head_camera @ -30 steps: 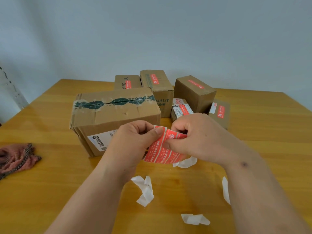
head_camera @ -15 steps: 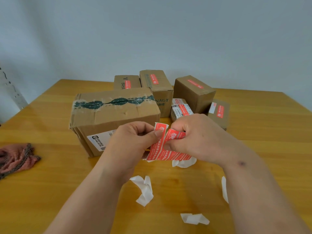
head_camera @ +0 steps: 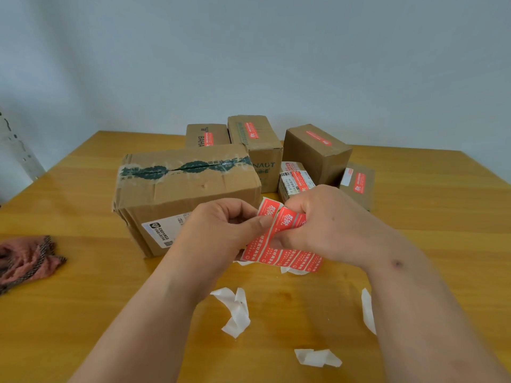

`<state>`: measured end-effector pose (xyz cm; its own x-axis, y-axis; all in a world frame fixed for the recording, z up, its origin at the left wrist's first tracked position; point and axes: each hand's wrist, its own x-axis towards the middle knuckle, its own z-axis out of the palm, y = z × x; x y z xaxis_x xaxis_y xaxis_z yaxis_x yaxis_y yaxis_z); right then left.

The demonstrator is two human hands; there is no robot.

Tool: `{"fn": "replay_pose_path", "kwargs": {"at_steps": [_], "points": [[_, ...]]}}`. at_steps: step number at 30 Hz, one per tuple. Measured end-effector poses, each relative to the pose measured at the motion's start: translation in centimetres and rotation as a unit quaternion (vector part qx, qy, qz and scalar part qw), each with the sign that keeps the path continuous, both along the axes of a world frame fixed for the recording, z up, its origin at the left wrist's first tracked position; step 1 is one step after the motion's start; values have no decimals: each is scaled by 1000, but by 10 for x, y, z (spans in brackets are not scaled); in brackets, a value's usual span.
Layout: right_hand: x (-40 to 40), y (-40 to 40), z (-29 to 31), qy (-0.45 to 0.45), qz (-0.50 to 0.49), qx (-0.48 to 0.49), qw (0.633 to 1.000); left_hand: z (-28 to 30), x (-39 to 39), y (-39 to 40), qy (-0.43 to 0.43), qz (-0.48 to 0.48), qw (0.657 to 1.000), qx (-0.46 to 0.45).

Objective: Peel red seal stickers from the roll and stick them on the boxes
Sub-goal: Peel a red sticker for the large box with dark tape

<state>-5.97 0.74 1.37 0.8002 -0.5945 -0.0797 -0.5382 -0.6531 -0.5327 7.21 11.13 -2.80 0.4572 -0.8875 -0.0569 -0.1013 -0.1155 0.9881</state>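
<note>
Both my hands hold a strip of red seal stickers [head_camera: 293,258] above the table, in front of the boxes. My left hand [head_camera: 221,230] pinches the top of one red sticker [head_camera: 267,210] that stands lifted off the strip's left end. My right hand [head_camera: 320,222] grips the rest of the strip. A large cardboard box with green tape [head_camera: 182,189] stands just behind my left hand; no red sticker shows on it. Behind it stand several smaller boxes [head_camera: 318,150], each with a red sticker on it.
Crumpled white backing scraps [head_camera: 235,310] lie on the wooden table [head_camera: 83,299] near me, with more white scraps [head_camera: 318,357] to the right. A pink cloth [head_camera: 25,258] sits at the left edge. A grey wall stands behind the table.
The sticker in my left hand has come further away from the strip, and its top now stands clearly apart. My right hand has shifted slightly up on the strip.
</note>
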Motion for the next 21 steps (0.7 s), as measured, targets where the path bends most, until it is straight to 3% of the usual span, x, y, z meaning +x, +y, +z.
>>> {"fn": "replay_pose_path", "kwargs": {"at_steps": [12, 21], "points": [[3, 6, 5, 28, 18, -131, 991, -10, 1, -8, 6, 49, 999, -3], [3, -1, -3, 11, 18, -90, 996, -9, 0, -7, -59, 69, 996, -6]]}}
